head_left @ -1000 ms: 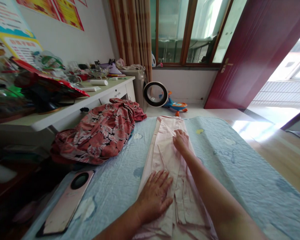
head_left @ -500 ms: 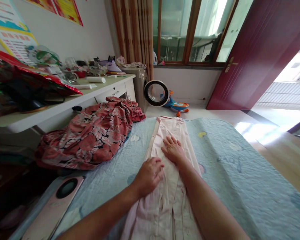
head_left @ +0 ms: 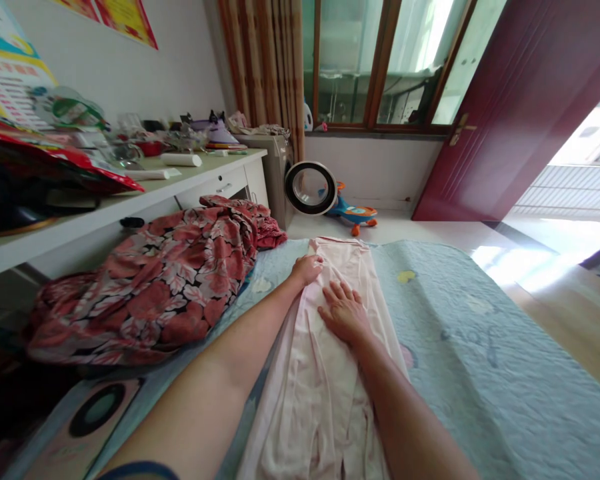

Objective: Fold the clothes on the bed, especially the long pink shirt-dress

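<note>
A pale pink garment [head_left: 325, 373] lies lengthwise in front of me, folded into a long strip with creases along it; its exact kind I cannot make out. My left hand [head_left: 307, 269] is at its left edge near the far end, fingers curled and closed on the cloth. Flat on the middle of the strip rests my right hand [head_left: 345, 311], its fingers spread. Beneath the garment is a light blue quilted bed cover [head_left: 455, 373].
A bundled red floral cloth [head_left: 170, 280] lies on the left, beside a cluttered white desk [head_left: 220, 177]. Near my left arm is a pink flat case with a dark circle [head_left: 97, 408]. Beyond the bed stand a washing machine with its round door [head_left: 310, 189] swung out and a blue ride-on toy [head_left: 353, 212].
My left hand has moved forward along the garment to its left edge and closed on the cloth. My right hand stays flat in nearly the same place.
</note>
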{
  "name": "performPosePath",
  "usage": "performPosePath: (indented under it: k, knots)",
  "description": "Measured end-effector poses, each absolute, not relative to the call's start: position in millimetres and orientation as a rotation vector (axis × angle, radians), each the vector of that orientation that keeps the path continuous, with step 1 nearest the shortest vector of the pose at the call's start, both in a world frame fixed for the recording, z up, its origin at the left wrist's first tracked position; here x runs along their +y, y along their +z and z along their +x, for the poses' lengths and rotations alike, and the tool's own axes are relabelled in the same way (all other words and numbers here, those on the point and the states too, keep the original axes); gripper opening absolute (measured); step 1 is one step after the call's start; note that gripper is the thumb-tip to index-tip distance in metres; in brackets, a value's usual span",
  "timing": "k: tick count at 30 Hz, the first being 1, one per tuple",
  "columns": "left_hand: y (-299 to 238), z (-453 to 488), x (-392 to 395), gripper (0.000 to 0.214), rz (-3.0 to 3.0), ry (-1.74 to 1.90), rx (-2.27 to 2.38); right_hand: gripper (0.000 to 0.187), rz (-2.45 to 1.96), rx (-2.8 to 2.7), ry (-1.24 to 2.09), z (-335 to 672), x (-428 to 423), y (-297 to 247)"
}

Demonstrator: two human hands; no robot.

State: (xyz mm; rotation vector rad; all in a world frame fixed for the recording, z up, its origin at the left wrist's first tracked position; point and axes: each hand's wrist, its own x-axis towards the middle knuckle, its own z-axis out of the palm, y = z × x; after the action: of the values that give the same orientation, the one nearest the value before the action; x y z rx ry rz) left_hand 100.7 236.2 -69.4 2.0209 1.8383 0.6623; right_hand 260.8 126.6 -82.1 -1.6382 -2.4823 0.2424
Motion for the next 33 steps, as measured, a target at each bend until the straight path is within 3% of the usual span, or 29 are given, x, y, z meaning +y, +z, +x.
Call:
performPosePath:
  k: [7, 18, 26, 33]
  knots:
    - [-72, 108, 284, 0.022, 1.918, 0.675, 1.844, 0.058, -1.654, -2.485, 0.273, 261, 128, -81]
    - [-86, 123, 327, 0.032, 1.828, 0.788, 1.747, 0.058, -1.619, -2.44, 0.265, 263, 127, -85]
    - [-92, 125, 317, 0.046, 1.951, 0.673, 1.91, 0.058, -1.634, -2.426, 0.313, 262, 127, -85]
    - [-79, 118, 292, 0.039, 2.217, 0.627, 2.098, 0.058, -1.622, -2.435, 0.269, 263, 127, -85]
